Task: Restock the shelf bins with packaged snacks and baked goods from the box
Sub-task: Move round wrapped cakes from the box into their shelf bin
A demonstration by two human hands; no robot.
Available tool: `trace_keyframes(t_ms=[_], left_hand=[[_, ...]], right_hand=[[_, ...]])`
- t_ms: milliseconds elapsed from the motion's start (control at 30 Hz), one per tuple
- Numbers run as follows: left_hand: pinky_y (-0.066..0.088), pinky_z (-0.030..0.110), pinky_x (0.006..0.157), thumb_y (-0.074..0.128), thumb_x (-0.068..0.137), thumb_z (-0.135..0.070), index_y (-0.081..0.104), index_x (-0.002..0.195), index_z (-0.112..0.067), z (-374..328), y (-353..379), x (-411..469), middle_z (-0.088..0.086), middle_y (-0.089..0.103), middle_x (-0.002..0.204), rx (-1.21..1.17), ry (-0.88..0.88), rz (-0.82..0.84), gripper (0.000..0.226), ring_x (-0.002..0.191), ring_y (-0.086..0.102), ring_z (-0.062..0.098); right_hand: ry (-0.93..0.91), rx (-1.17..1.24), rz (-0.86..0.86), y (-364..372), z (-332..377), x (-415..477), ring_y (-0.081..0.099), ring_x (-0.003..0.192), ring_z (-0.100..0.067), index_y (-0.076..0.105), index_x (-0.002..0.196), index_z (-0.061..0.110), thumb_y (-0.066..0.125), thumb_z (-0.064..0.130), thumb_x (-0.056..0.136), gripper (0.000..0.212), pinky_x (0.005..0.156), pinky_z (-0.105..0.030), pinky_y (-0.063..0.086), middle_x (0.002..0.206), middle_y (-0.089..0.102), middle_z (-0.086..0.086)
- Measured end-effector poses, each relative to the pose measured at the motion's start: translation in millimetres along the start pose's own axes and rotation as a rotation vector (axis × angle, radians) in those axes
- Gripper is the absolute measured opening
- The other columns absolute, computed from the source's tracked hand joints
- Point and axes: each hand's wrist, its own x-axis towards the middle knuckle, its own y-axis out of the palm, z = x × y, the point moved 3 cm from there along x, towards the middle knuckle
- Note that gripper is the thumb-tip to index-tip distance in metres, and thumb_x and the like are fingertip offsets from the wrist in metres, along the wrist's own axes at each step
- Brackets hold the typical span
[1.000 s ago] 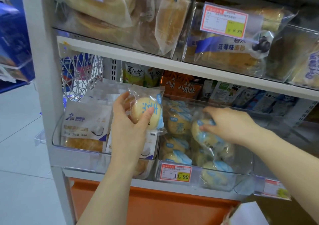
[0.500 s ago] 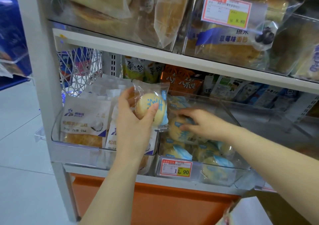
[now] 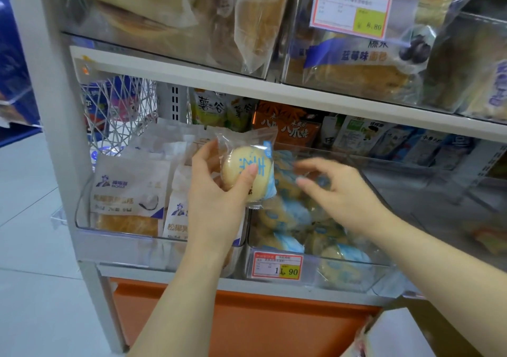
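Observation:
My left hand [image 3: 216, 189] grips a round pale bun in a clear wrapper with blue print [image 3: 247, 170], held up in front of the lower shelf. Right of it, my right hand [image 3: 337, 192] hovers with fingers relaxed and holds nothing, just above the clear bin [image 3: 384, 271] that contains several of the same blue-wrapped buns [image 3: 290, 214]. A red and yellow price tag [image 3: 277, 267] is fixed to that bin's front. The corner of the cardboard box [image 3: 389, 334] shows at the bottom right.
Left of the bun bin stands a clear bin [image 3: 82, 219] of white-wrapped bread packs [image 3: 129, 192]. Snack bags [image 3: 285, 129] line the back of the shelf. The upper shelf [image 3: 274, 93] carries bins of large bread loaves. An orange panel [image 3: 247, 326] sits below; tiled floor lies to the left.
My right hand has lifted off the buns in the bin and moved left toward the held bun. My left hand has kept its grip on the bun.

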Motion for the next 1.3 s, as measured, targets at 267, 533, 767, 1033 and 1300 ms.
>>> trace_keyframes(t_ms=[267, 533, 767, 1033, 1300], left_hand=[[0.054, 0.022, 0.082, 0.059, 0.091, -0.025, 0.044, 0.126, -0.031, -3, 38, -22, -0.007, 0.058, 0.121, -0.174, -0.180, 0.232, 0.039, 0.101, 0.063, -0.001], [0.015, 0.052, 0.115, 0.065, 0.084, -0.041, 0.065, 0.098, -0.041, -6, 10, -4, -0.011, 0.035, 0.141, 1.031, 0.356, 0.427, 0.014, 0.142, 0.007, 0.017], [-0.005, 0.071, 0.109, 0.060, 0.089, -0.040, 0.057, 0.116, -0.043, 18, 18, -4, 0.004, 0.003, 0.152, 1.313, 0.234, 0.501, 0.027, 0.140, -0.028, 0.032], [-0.012, 0.061, 0.110, 0.060, 0.089, -0.042, 0.073, 0.092, -0.035, 20, 30, 12, 0.004, 0.043, 0.132, 1.081, 0.285, 0.220, 0.015, 0.143, 0.012, 0.031], [0.009, 0.064, 0.112, 0.057, 0.093, -0.031, 0.074, 0.105, -0.028, 32, 24, 29, 0.010, 0.051, 0.125, 1.036, 0.212, 0.170, 0.021, 0.126, 0.039, 0.039]], right_hand=[[0.221, 0.726, 0.083, 0, 23, -22, 0.069, 0.091, -0.006, 0.045, 0.117, 0.037, 0.074, 0.029, 0.060, 0.064, 0.072, -0.021, 0.055, 0.104, 0.071, 0.009], [0.202, 0.336, 0.114, -51, -10, -37, 0.065, 0.095, 0.002, 0.049, 0.111, 0.034, 0.079, 0.035, 0.052, 0.066, 0.080, -0.016, 0.052, 0.109, 0.066, 0.013], [0.080, -0.006, 0.387, -61, -9, -51, 0.057, 0.101, 0.010, 0.052, 0.109, 0.047, 0.080, 0.019, 0.074, 0.052, 0.085, -0.012, 0.046, 0.107, 0.060, 0.031], [0.000, -0.210, 0.331, -31, -15, -49, 0.041, 0.101, 0.011, 0.037, 0.118, 0.061, 0.073, 0.036, 0.080, 0.058, 0.084, -0.007, 0.030, 0.109, 0.035, 0.032], [0.105, 0.073, 0.178, 25, -22, -47, 0.048, 0.100, 0.006, 0.052, 0.113, 0.039, 0.073, 0.029, 0.081, 0.041, 0.086, -0.009, 0.039, 0.108, 0.044, 0.021]])
